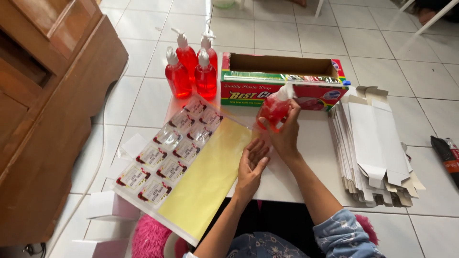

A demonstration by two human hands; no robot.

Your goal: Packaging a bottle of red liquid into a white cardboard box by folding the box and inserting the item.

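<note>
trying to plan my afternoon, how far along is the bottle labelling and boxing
Early on. Four red pump bottles stand grouped. The right hand holds a fifth bottle; the left hand rests flat on the table. Most stickers remain on the label sheet, and the flat cartons are all unfolded.

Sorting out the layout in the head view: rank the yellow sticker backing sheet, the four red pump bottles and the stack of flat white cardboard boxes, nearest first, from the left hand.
From the left hand:
1. Yellow sticker backing sheet, right beside the hand, on its left.
2. Stack of flat white cardboard boxes, off to the right on the table.
3. Four red pump bottles, far back on the left.
</note>
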